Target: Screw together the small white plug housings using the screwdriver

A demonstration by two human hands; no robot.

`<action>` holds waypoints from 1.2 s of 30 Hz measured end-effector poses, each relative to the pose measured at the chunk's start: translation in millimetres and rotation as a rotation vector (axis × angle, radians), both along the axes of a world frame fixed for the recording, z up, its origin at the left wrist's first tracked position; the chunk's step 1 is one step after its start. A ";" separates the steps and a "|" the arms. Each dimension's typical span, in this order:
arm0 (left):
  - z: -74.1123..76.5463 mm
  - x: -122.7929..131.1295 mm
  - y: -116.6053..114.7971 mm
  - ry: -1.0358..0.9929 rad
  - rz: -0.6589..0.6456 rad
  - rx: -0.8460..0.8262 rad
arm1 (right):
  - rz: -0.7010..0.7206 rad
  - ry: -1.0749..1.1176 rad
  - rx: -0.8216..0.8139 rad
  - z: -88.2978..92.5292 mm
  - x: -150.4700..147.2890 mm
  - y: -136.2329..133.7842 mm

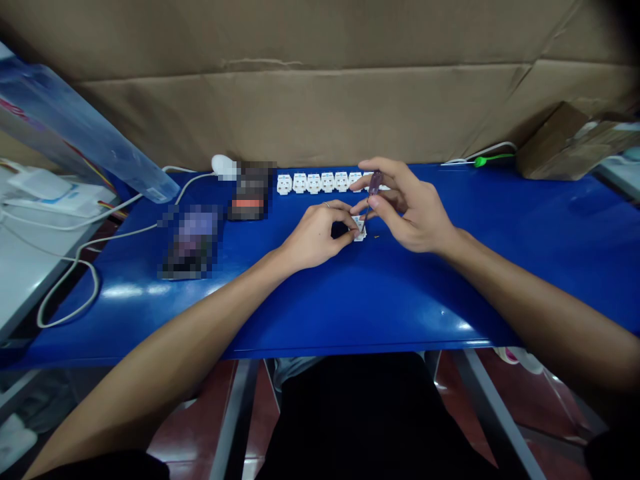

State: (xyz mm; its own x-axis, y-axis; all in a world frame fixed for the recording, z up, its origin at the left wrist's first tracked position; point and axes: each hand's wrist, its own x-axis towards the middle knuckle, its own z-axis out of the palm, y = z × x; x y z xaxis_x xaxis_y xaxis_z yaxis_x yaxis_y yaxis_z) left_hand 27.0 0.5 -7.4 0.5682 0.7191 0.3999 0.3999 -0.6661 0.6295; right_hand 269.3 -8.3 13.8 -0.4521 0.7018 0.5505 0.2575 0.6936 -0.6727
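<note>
Between finger and thumb, my left hand (320,235) pinches a small white plastic part (359,231) against the blue table. My right hand (413,207) grips the purple handle of a small screwdriver (375,183). Its thin shaft slants down, with the tip at the white part. Just right of the part lies a tiny brass-coloured piece (377,236), too small to name. Behind my hands a row of similar white plastic parts (313,183) runs along the back of the table, its right end partly hidden by my right fingers.
On the blue table (350,307), a blurred-out phone-like object (193,240) and a dark blurred object (250,193) lie at left. A white cable (95,293) loops over the left edge. Cardboard (320,113) stands behind; a brown box (555,143) sits at back right.
</note>
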 end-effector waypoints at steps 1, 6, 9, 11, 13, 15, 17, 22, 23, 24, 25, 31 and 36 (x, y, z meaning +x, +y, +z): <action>-0.2 -0.2 0.1 -0.001 0.001 -0.008 | 0.004 0.006 -0.009 1.0 -0.4 -0.4; -1.3 0.0 -0.5 -0.008 0.025 -0.033 | -0.047 0.013 0.015 3.1 -1.9 -0.7; -0.9 0.8 -1.1 -0.014 0.025 -0.035 | -0.137 0.003 0.152 1.0 -1.7 1.0; -0.3 1.0 -1.5 -0.026 0.024 -0.029 | -0.193 -0.023 0.246 -0.7 -2.1 2.4; 0.1 1.1 -1.8 -0.026 0.023 -0.026 | -0.225 -0.048 0.305 -1.4 -3.0 3.6; 0.0 0.9 -1.7 -0.020 0.025 -0.028 | -0.208 -0.057 0.315 -0.7 -4.2 3.8; -0.9 0.7 -1.2 -0.017 0.025 -0.034 | -0.133 -0.054 0.257 1.3 -4.9 2.8; -4.1 0.6 0.8 -0.031 0.020 -0.038 | -0.007 -0.017 0.028 4.2 -3.4 -0.8; -4.4 0.7 1.0 -0.032 0.021 -0.034 | -0.028 -0.005 0.032 3.3 -2.9 -0.6; -4.6 0.7 1.1 -0.032 0.024 -0.031 | -0.060 0.007 0.050 2.0 -2.5 0.0; -4.6 0.8 1.1 -0.030 0.026 -0.029 | -0.098 0.020 0.081 0.4 -2.2 0.9; -2.5 1.0 -0.2 -0.030 0.016 -0.032 | -0.203 0.019 0.287 -3.7 -2.8 3.9; -0.7 0.4 -0.8 -0.026 0.002 -0.029 | -0.062 -0.072 0.235 1.9 -5.0 -1.7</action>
State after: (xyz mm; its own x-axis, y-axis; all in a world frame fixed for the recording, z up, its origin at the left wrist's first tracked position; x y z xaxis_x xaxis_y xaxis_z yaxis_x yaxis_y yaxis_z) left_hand 27.4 -0.3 -8.0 0.5562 0.7320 0.3936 0.3846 -0.6465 0.6589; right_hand 264.3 -10.0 15.8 -0.4558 0.5858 0.6701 0.3456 0.8103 -0.4733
